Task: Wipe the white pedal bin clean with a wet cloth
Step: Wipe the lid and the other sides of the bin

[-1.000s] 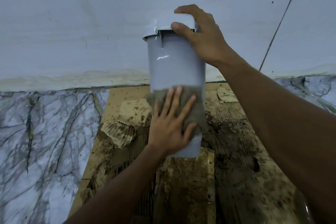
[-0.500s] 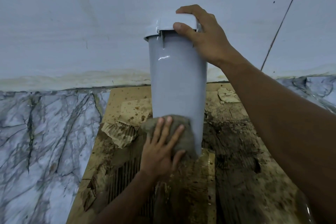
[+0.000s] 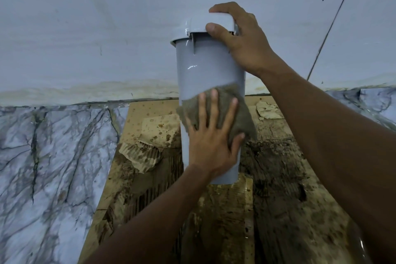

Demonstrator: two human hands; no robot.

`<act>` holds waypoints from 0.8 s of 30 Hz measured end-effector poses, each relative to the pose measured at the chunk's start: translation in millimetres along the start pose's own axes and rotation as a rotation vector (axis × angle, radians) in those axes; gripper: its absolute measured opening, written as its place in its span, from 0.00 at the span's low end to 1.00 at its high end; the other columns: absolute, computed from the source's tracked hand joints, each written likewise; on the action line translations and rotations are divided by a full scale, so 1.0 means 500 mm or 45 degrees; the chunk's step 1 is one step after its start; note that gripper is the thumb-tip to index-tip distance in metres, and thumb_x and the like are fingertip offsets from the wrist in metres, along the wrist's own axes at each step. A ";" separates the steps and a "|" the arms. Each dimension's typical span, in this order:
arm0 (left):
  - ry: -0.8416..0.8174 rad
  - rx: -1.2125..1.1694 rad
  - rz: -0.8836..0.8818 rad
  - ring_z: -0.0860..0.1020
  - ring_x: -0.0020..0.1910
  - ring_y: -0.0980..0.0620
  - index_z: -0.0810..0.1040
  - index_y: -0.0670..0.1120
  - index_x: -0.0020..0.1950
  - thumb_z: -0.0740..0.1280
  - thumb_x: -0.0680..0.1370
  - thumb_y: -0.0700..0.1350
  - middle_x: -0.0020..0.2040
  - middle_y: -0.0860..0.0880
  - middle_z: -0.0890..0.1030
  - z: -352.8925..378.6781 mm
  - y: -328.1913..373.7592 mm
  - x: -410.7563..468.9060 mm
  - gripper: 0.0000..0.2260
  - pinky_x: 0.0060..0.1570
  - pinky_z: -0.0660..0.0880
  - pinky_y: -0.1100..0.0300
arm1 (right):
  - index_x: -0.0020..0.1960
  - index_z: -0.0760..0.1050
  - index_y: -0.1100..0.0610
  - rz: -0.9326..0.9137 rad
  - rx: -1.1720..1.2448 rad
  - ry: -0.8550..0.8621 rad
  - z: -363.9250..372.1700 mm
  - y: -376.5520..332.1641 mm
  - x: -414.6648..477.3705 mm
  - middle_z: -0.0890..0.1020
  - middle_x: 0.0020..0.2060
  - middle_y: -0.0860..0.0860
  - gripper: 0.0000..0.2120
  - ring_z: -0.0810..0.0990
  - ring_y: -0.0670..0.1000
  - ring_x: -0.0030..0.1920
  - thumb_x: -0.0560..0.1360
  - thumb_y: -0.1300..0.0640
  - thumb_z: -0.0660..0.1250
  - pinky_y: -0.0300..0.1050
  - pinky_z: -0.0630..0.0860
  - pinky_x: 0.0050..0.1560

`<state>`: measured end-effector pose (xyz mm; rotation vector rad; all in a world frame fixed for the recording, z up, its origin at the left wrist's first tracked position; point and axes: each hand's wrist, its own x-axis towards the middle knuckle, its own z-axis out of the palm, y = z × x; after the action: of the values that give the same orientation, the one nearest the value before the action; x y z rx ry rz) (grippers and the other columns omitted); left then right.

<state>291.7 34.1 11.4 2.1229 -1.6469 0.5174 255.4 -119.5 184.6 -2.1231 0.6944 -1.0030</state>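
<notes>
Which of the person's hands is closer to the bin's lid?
Right. The right hand grips the lid; the left hand presses the cloth lower on the bin's side.

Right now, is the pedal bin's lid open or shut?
Shut. The lid sits flat on the white pedal bin, no gap showing at the rim, and the right hand grips over it.

There is one white pedal bin (image 3: 209, 66) at centre frame, one brown cloth (image 3: 246, 118), two hands, a left hand (image 3: 211, 148) and a right hand (image 3: 244, 43), and one soiled cardboard sheet (image 3: 289, 188) below.
</notes>
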 end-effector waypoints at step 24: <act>-0.030 0.100 0.327 0.44 0.83 0.40 0.55 0.51 0.84 0.58 0.83 0.62 0.84 0.40 0.46 -0.004 0.009 0.006 0.33 0.79 0.38 0.39 | 0.57 0.73 0.34 0.023 0.039 0.007 -0.005 0.002 0.001 0.76 0.54 0.31 0.16 0.71 0.48 0.65 0.71 0.33 0.66 0.57 0.72 0.66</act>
<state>288.1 31.5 15.0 1.9882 -1.9558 0.6456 253.6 -121.5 185.6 -2.0849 0.6961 -1.0040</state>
